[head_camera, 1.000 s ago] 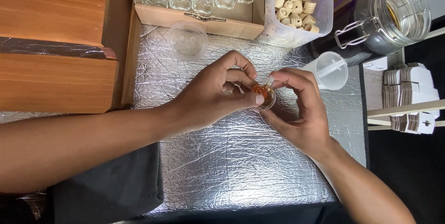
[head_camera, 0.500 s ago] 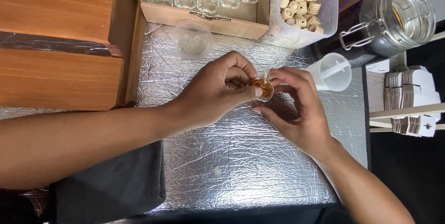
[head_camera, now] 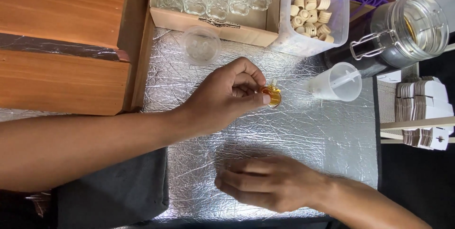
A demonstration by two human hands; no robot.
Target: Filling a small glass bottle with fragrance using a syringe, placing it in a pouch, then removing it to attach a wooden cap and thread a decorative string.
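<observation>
A: From where does the single view look?
B: From the wearer's head, almost straight down and close onto the foil-covered worktop point(head_camera: 294, 129), forearms entering from the lower edge.
A: What lies at the far side?
B: The cardboard box of glass vials point(head_camera: 213, 1), along the top edge.

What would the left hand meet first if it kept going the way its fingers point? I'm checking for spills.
Probably the clear measuring cup: the left hand, holding the small amber bottle, points right toward it.
</observation>
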